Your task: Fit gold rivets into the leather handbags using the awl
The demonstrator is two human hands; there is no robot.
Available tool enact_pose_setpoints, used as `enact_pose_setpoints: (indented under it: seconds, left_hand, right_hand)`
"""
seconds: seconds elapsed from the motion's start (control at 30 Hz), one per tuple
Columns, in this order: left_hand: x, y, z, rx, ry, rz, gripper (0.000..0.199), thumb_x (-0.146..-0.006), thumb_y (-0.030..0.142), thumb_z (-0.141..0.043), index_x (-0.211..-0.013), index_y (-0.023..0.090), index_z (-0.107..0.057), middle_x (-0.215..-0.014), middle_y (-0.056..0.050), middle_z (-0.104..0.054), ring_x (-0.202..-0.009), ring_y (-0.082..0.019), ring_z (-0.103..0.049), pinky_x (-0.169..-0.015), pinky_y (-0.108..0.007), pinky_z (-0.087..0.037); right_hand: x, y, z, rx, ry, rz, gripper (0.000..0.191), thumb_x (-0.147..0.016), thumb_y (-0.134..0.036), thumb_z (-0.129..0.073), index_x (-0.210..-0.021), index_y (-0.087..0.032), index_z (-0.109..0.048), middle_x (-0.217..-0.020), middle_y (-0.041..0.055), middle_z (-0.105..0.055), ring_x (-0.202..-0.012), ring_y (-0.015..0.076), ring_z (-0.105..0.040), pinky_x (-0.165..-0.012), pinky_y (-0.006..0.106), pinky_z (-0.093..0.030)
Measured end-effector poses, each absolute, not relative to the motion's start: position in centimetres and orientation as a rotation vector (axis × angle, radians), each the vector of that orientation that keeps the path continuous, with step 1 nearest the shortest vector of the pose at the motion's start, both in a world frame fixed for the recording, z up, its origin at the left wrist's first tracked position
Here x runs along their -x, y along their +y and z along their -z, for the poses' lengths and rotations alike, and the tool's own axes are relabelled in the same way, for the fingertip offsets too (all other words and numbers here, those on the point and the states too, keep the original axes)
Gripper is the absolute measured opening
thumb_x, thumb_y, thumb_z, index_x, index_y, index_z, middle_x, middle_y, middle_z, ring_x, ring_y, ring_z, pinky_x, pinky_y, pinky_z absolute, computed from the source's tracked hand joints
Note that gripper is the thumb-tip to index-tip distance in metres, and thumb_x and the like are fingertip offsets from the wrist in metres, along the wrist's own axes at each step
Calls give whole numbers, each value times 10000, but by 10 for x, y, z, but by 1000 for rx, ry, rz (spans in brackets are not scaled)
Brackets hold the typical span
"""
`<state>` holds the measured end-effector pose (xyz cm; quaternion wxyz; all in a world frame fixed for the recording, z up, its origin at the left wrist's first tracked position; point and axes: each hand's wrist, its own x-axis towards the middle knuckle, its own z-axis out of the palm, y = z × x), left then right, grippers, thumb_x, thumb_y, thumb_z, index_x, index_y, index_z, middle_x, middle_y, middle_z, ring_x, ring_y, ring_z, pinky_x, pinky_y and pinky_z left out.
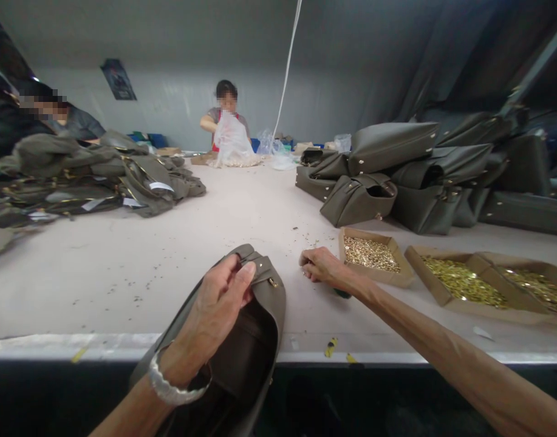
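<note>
Bag (260, 349) in hand, seen in the head view: its far end rests on the worktop (242, 212) and its near part reaches past the front edge, towards the wearer. Its long axis runs away from the wearer, leaning slightly right at the far end, with the open mouth facing up and to the right. The left hand (217, 303) is the nearer one, already touching; its fingers are clamped on the far rim beside the strap, thumb on top, so most of the bag lies below them, back towards the wearer. A small metal fitting (273, 283) sits on the strap just right of that thumb, on the side facing the other hand. The right hand (321, 266) is apart from the bag, its fingers curled together low over the worktop; whether they hold a small piece, I cannot tell. From those fingers the fitting lies left and a little nearer the wearer, across a short gap. A cardboard tray (390, 277) of small metal pieces stands right of the right fingers, just beyond the forearm.
</note>
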<state>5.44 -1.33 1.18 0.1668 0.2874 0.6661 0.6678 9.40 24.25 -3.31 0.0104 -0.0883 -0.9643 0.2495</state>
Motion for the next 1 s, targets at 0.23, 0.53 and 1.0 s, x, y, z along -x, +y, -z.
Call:
enact_pose_setpoints:
  seconds: [0.23, 0.53, 1.0]
  left_hand:
    - [-53, -13, -10, -872, 1904, -1886, 314, -883, 452, -525, -760, 166, -482, -649, 45, -421, -568, -66, -389, -504, -156, -335]
    - [-53, -15, -7, -881, 1925, -1862, 339, -882, 490, -501, -764, 174, -465, -654, 42, -408, -589, -80, -405, -527, -180, -343]
    - [-55, -15, -7, -928, 1900, -1884, 334, -910, 479, -453, -769, 177, -423, -683, 38, -391, -604, -84, -389, -567, -213, -377]
  right_hand:
    - [-97, 244, 34, 172, -3055, -576, 191, -727, -1, -506, -738, -108, -664, -660, 16, -627, -592, 90, -580, -597, 170, -421]
    - [-102, 226, 45, 78, -3068, -279, 159, -783, -29, -540, -746, -125, -661, -807, 70, -643, -736, 144, -553, -664, 228, -342]
    - [-104, 229, 55, 93, -3027, -216, 148, -851, -103, -513, -847, -138, -656, -900, 84, -655, -815, 184, -590, -687, 254, -352]
